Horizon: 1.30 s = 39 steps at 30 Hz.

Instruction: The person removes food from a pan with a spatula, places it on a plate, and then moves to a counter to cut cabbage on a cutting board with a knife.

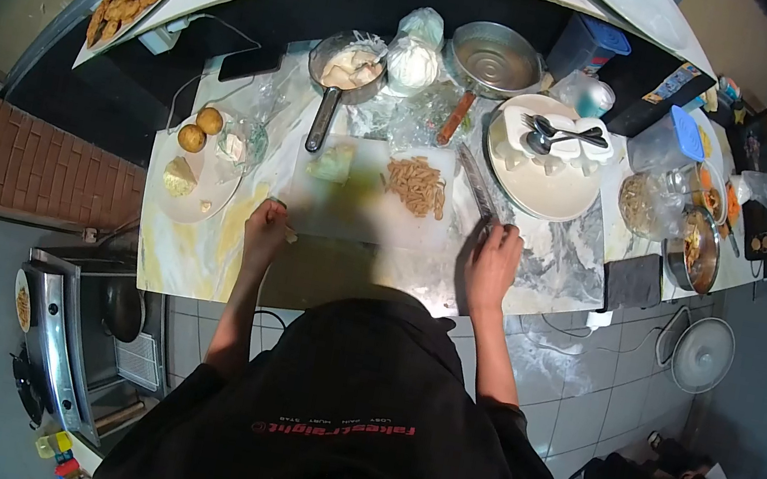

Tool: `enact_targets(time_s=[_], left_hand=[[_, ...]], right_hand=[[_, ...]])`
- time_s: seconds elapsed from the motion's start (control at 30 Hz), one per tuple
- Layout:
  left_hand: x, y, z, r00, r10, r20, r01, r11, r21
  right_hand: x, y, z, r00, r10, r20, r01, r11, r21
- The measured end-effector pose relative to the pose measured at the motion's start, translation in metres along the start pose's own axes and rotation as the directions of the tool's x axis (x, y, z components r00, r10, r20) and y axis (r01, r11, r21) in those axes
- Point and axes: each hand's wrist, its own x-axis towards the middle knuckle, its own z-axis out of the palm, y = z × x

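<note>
Now right hand on knife — board alongside.

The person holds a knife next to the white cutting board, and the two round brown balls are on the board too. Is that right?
Not quite. In the head view the right hand holds the knife next to the white cutting board, but the two round brown balls sit on the pale plate left of it.
</note>
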Motion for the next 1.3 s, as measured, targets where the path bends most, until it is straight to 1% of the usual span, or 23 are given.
enact_targets(time_s=[0.03,0.07,0.1,0.13,0.17,0.23,0.27,0.33,0.47,0.5,0.57,0.6,0.83,0.87,0.93,0.97,1.03,1.07,1.1,1.17,1.2,1.23,1.3], left_hand=[[0.003,0.004,-0.001,0.997,-0.083,-0.002,0.083,0.995,0.054],[0.007,0.007,0.000,0.996,-0.087,0.001,0.087,0.995,0.056],[0.010,0.013,0.005,0.997,-0.067,-0.050,0.075,0.981,0.178],[0.014,0.022,0.010,0.994,-0.037,-0.098,0.064,0.953,0.297],[0.018,0.031,0.017,0.995,-0.036,-0.098,0.064,0.952,0.298],[0.021,0.049,0.029,0.984,-0.080,-0.157,0.158,0.796,0.585],[0.023,0.048,0.031,0.985,-0.076,-0.156,0.154,0.794,0.588],[0.028,0.042,0.036,0.989,-0.010,-0.145,0.111,0.698,0.707],[0.032,0.031,0.034,0.992,-0.049,-0.116,0.115,0.720,0.684],[0.033,0.030,0.034,0.993,-0.018,-0.119,0.095,0.719,0.689],[0.037,0.028,0.035,0.992,0.008,-0.124,0.081,0.716,0.693],[0.039,0.042,0.039,0.990,0.016,-0.138,0.087,0.707,0.702],[0.043,0.044,0.044,0.986,0.010,-0.168,0.116,0.682,0.722],[0.042,0.043,0.044,0.985,0.008,-0.170,0.119,0.680,0.723],[0.042,0.041,0.042,0.989,0.002,-0.146,0.104,0.688,0.718],[0.042,0.041,0.042,0.989,0.000,-0.151,0.109,0.688,0.717],[0.042,0.044,0.044,0.987,-0.024,-0.157,0.134,0.655,0.744],[0.043,0.045,0.043,0.987,-0.028,-0.161,0.140,0.655,0.743],[0.043,0.045,0.043,0.987,-0.037,-0.156,0.141,0.660,0.738],[0.042,0.042,0.044,0.989,-0.050,-0.142,0.140,0.663,0.736],[0.043,0.040,0.044,0.990,-0.039,-0.132,0.125,0.658,0.742],[0.044,0.039,0.043,0.992,-0.025,-0.125,0.111,0.654,0.748],[0.045,0.037,0.043,0.991,-0.039,-0.127,0.121,0.658,0.743]], right_hand=[[-0.001,-0.002,0.007,0.999,-0.006,0.039,-0.001,0.986,0.167],[0.000,-0.003,0.017,0.996,-0.005,0.093,-0.022,0.960,0.280],[0.003,-0.004,0.028,0.989,-0.010,0.145,-0.048,0.921,0.387],[0.008,-0.007,0.037,0.990,-0.028,0.138,-0.020,0.943,0.332],[0.016,-0.008,0.044,0.990,-0.027,0.138,-0.020,0.943,0.332],[0.032,-0.011,0.053,0.984,-0.081,0.160,0.035,0.963,0.268],[0.040,-0.010,0.057,0.982,-0.107,0.156,0.067,0.968,0.242],[0.055,-0.010,0.069,0.987,-0.104,0.120,0.077,0.974,0.214],[0.083,-0.011,0.078,0.992,-0.094,0.080,0.080,0.984,0.162],[0.088,-0.010,0.083,0.992,-0.095,0.084,0.080,0.983,0.164],[0.096,-0.007,0.090,0.986,-0.105,0.129,0.096,0.993,0.071],[0.098,-0.004,0.094,0.985,-0.129,0.118,0.124,0.991,0.047],[0.114,0.003,0.096,0.961,-0.190,0.202,0.203,0.978,-0.043],[0.114,0.003,0.095,0.960,-0.191,0.204,0.203,0.978,-0.041],[0.116,-0.001,0.085,0.968,-0.104,0.229,0.109,0.994,-0.008],[0.117,0.000,0.085,0.967,-0.109,0.231,0.113,0.994,-0.007],[0.118,-0.001,0.081,0.992,-0.079,0.097,0.057,0.975,0.214],[0.117,-0.002,0.079,0.994,-0.079,0.073,0.049,0.933,0.356],[0.118,-0.006,0.077,0.994,-0.080,0.080,0.047,0.933,0.356],[0.121,-0.012,0.073,0.960,-0.165,0.226,0.027,0.858,0.513],[0.123,-0.014,0.073,0.939,-0.173,0.299,-0.019,0.838,0.546],[0.122,-0.010,0.074,0.939,-0.170,0.300,-0.022,0.838,0.545],[0.124,-0.008,0.076,0.960,-0.236,0.153,0.079,0.746,0.661]])
